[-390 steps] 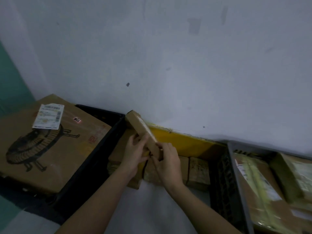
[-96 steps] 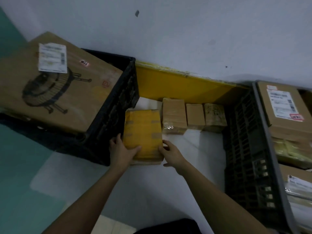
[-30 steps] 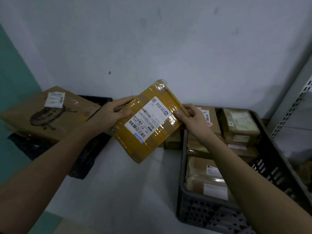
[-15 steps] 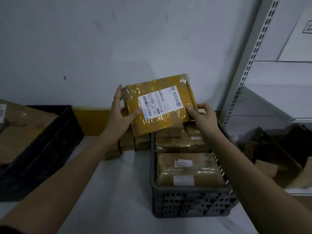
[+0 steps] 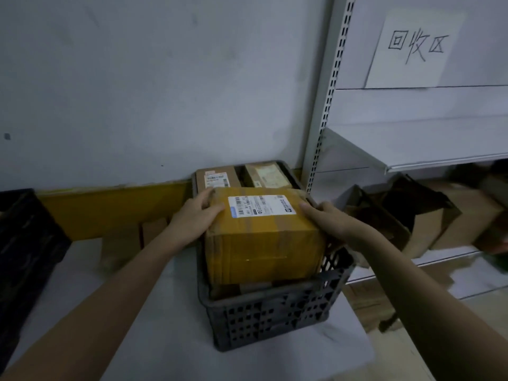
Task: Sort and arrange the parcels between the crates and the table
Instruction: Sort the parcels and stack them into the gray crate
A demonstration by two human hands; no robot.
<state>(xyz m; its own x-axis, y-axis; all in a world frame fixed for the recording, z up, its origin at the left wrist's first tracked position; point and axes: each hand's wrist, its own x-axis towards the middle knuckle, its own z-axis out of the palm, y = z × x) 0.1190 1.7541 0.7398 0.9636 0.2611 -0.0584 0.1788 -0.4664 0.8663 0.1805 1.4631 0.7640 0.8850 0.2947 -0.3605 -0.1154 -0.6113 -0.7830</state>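
Yellow taped parcel (image 5: pixel 261 237), white barcode label on its upper face: sits on top of the contents at the near end of the grey perforated crate (image 5: pixel 275 317), its top above the rim. Left hand (image 5: pixel 196 217): fingers curled over the parcel's far left corner, thumb on its top face, gripping it. Right hand (image 5: pixel 327 221): fingers wrapped round the parcel's right edge, holding it. Brown labelled parcel (image 5: pixel 217 178) and plastic-wrapped parcel (image 5: pixel 265 176): side by side at the crate's far end, against the wall. Crate stands on the white table (image 5: pixel 165 339). Black crate (image 5: pixel 24 243): left edge of the table. Metal shelving (image 5: pixel 412 149): right of the crate, bearing a handwritten paper sign (image 5: pixel 415 48); open cardboard boxes (image 5: pixel 406 224) on the lower shelf
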